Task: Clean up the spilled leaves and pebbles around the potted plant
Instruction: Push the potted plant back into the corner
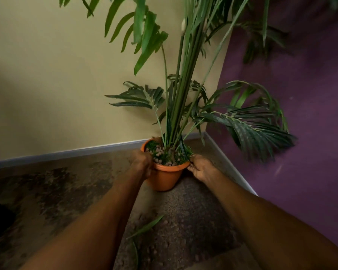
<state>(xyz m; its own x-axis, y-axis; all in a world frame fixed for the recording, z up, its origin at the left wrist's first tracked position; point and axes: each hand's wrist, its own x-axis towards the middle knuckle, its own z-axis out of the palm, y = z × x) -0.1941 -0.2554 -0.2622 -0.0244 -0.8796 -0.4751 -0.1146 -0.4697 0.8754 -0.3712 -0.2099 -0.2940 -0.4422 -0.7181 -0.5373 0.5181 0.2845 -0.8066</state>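
A tall green palm-like plant [181, 78] stands upright in a round orange plastic pot [165, 177], topped with small brownish pebbles [160, 152], in the floor's far corner. Long narrow green fallen leaves [147, 227] lie on the floor nearer, among scattered pebbles.

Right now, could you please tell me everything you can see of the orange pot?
The orange pot looks like smooth plastic, round and tapered, with a thick rolled rim. It stands upright on the carpet in the corner where the two walls meet. Pebbles and green moss-like filling top it, around tall stems. The left hand grips its left rim; the right hand touches the right rim with its fingers.
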